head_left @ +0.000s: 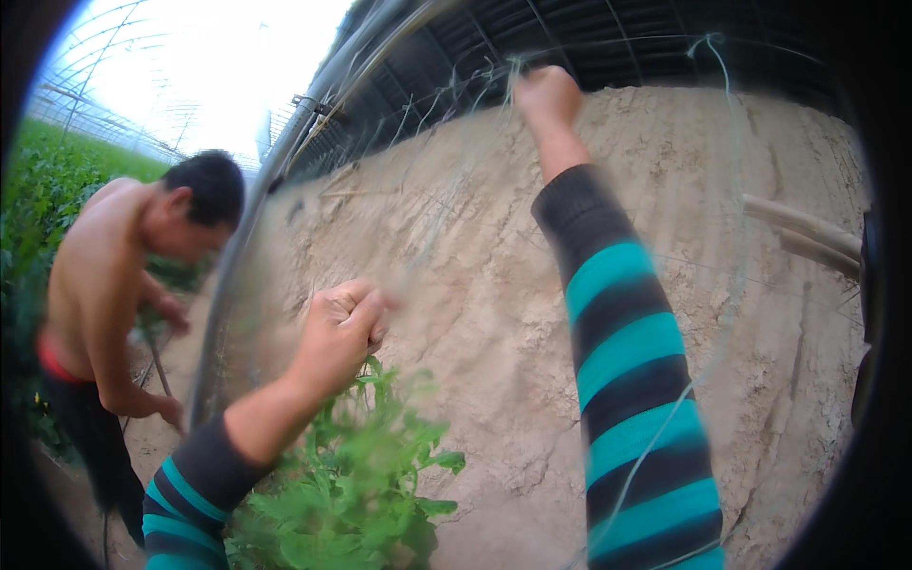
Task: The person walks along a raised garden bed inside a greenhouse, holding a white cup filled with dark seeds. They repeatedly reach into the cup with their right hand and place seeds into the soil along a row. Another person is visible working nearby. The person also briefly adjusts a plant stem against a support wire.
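Note:
My right hand (549,97) is raised high, its fingers closed on pale twine (514,70) just below a thin overhead wire. From there the twine slants down, blurred, to my left hand (347,318), which is closed in a pinch with the strand leading into its fingers. Right under that hand stands a leafy green plant (351,484), smeared by motion, its top shoots close to the fingers. The ends of the fingers on both hands are partly hidden or blurred.
A sloping earth wall (760,380) fills the right side, with wooden poles (807,233) sticking out. More twine (731,104) hangs at the right. A metal pipe (233,256) rises at the left, beyond which a bare-backed person (109,266) bends near green crop rows (47,180).

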The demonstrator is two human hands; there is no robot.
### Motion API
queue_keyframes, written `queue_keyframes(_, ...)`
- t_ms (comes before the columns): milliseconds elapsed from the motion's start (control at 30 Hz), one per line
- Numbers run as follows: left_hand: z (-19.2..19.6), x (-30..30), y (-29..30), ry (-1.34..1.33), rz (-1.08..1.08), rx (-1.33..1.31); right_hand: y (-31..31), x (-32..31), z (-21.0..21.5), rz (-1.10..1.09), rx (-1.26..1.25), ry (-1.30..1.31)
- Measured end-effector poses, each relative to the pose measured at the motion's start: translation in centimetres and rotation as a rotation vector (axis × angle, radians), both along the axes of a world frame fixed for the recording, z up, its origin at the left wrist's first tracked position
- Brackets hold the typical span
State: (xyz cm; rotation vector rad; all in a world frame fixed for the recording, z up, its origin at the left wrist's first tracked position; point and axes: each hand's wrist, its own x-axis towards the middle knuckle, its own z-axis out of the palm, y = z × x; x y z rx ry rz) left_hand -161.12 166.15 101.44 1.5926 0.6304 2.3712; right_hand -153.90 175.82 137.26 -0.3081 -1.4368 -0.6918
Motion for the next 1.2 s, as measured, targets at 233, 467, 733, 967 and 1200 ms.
queue_keyframes(233,0.2,0.9,0.5,0.011,-0.008,-0.026,0.0,0.5,0.3,0.026,-0.006,-0.083)
queue_keyframes(467,-0.2,0.7,1.1,-0.024,-0.051,-0.017,1.6,0.9,-3.5,0.133,-0.318,-0.409)
queue_keyframes(733,-0.2,0.5,2.3,-0.045,-0.117,-0.017,-1.7,2.4,-9.0,-0.093,0.538,-0.299)
queue_keyframes(967,0.1,1.1,1.8,-0.053,-0.083,-0.041,-2.6,6.0,-14.3,-0.267,0.755,-0.911)
queue_keyframes(1200,0.2,5.7,0.1,0.007,-0.134,-0.075,-3.8,17.2,-20.5,-0.175,0.526,-1.152)
